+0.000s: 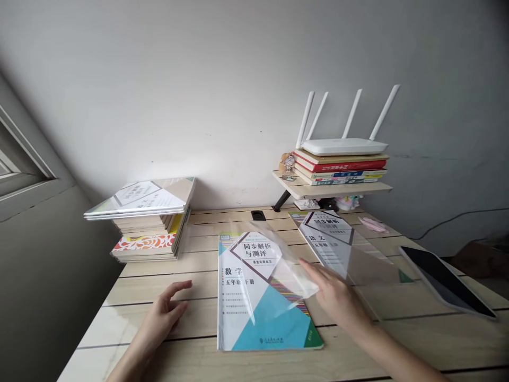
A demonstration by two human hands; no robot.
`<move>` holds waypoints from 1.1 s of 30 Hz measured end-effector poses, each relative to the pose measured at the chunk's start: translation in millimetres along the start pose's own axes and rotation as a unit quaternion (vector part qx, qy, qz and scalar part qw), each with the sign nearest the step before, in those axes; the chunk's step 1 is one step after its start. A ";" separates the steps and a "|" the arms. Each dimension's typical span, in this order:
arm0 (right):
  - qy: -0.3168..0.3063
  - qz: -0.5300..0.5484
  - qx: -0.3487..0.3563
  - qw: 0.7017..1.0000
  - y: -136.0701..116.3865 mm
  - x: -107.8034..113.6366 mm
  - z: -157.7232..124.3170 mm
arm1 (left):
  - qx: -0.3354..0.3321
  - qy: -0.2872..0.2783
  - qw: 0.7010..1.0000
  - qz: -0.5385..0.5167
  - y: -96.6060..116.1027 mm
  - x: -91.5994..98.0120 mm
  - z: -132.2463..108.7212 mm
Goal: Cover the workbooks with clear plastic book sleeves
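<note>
A maths workbook with a white, blue and green cover lies face up on the wooden desk. Over its upper right part stretches a clear plastic book cover, creased and shiny. My right hand pinches this film at the book's right side, thumb hidden beneath. To the left of the workbook, my left hand hovers low over the desk, its thumb and fingers apart with nothing visible between them. Behind my right hand lies a second workbook, partly under clear film.
At the left stands a stack of books topped with covered workbooks. A white router sits on books on a small raised shelf. At the right are a tablet and a pink item.
</note>
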State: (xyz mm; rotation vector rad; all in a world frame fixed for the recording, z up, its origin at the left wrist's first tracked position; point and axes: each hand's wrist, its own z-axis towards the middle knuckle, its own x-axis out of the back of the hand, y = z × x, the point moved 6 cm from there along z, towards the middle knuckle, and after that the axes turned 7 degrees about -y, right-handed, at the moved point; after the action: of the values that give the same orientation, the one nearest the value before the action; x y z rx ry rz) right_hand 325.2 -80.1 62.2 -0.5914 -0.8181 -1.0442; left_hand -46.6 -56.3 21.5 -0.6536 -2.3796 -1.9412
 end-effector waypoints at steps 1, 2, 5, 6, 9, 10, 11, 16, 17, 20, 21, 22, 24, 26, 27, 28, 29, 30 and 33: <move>0.031 -0.015 0.008 0.999 1.5 13.1 4.1 | -0.002 -0.002 1.000 -0.003 -0.8 0.6 0.4; 0.058 -0.031 0.014 0.998 2.5 26.4 7.3 | -0.002 -0.007 1.000 -0.003 -2.3 1.0 1.6; 0.111 -0.078 0.020 0.991 0.4 58.0 10.9 | -0.020 0.012 0.999 0.047 -5.1 5.0 6.8; 0.115 -0.088 0.025 0.989 -3.0 64.1 10.8 | -0.039 0.058 0.993 0.091 -2.2 8.3 6.9; 0.101 -0.094 0.067 0.988 -24.2 70.7 10.8 | -0.147 0.267 0.916 0.260 29.0 5.3 -11.1; 0.093 -0.090 0.087 0.988 -34.6 70.9 11.8 | -0.191 0.313 0.877 0.311 44.6 -6.8 -21.5; 0.088 -0.086 0.106 0.987 -45.9 71.0 13.7 | -0.240 0.318 0.849 0.346 60.9 -25.5 -30.5; 0.101 -0.061 0.208 0.971 -106.6 74.1 29.8 | -0.390 0.177 0.767 0.478 128.7 -133.9 -54.2; 0.112 -0.048 0.222 0.968 -115.7 75.1 32.5 | -0.398 0.174 0.748 0.501 137.0 -145.9 -54.0; 0.145 0.032 0.201 0.968 -124.3 74.8 37.1 | -0.395 0.174 0.721 0.543 147.8 -155.4 -42.0; 0.146 0.073 0.172 0.971 -119.4 71.1 37.4 | -0.383 0.175 0.720 0.551 147.8 -151.2 -35.8; 0.141 0.119 0.130 0.974 -110.2 64.4 36.8 | -0.367 0.180 0.724 0.556 147.2 -144.1 -29.6; 0.112 0.208 0.014 0.972 -80.6 41.2 32.2 | -0.340 0.194 0.739 0.549 148.3 -125.1 -20.3; 0.065 0.264 -0.126 0.954 -42.6 8.2 21.9 | -0.331 0.218 0.770 0.499 157.3 -102.9 -17.6; 0.035 0.273 -0.196 0.941 -23.5 -9.3 15.2 | -0.336 0.229 0.792 0.455 165.4 -91.8 -18.9; -0.012 0.272 -0.266 0.925 -5.9 -27.3 8.1 | -0.345 0.238 0.818 0.394 175.5 -80.8 -21.7; -0.057 0.273 -0.323 0.904 8.9 -42.6 1.3 | -0.361 0.244 0.842 0.319 187.0 -69.9 -26.0; -0.097 0.281 -0.365 0.882 19.9 -54.5 -4.0 | -0.373 0.247 0.865 0.226 198.4 -58.6 -30.8; -0.187 0.351 -0.434 0.809 33.1 -70.7 -9.0 | -0.373 0.248 0.893 -0.050 222.9 -26.7 -43.8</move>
State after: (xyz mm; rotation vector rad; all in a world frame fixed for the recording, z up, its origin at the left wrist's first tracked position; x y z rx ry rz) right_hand 339.5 -37.6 -2.4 -1.7810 -0.3263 -0.5496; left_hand 37.2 -72.6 233.7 0.0156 -1.3633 -2.6501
